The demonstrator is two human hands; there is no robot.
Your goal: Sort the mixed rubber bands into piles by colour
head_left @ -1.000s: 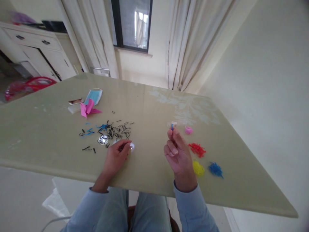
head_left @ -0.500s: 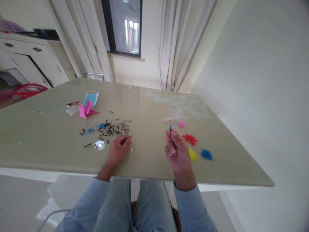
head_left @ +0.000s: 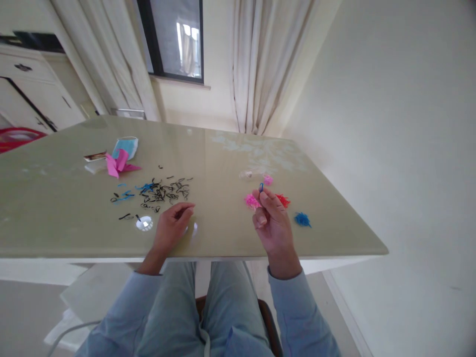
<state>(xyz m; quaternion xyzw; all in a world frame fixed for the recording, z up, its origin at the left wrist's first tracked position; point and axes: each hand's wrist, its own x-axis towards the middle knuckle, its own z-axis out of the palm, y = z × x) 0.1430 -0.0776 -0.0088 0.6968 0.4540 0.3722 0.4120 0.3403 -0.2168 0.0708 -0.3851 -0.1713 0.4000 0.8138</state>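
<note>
Between the thumb and forefinger of the right hand [head_left: 274, 218], pinched above the table [head_left: 223, 233], a small blue rubber band [head_left: 261, 187] pokes up as a thin, narrow loop; behind that hand lie pink bands [head_left: 252, 201] and red bands [head_left: 283, 200], with a blue pile [head_left: 302, 219] to the right, while the left hand [head_left: 173, 225] curls loosely near scattered black bands [head_left: 163, 192], its contents impossible to tell

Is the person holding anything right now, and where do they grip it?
The right hand pinches a small blue band by its lower end, between thumb and forefinger. Whether the left hand holds anything cannot be told.
</note>
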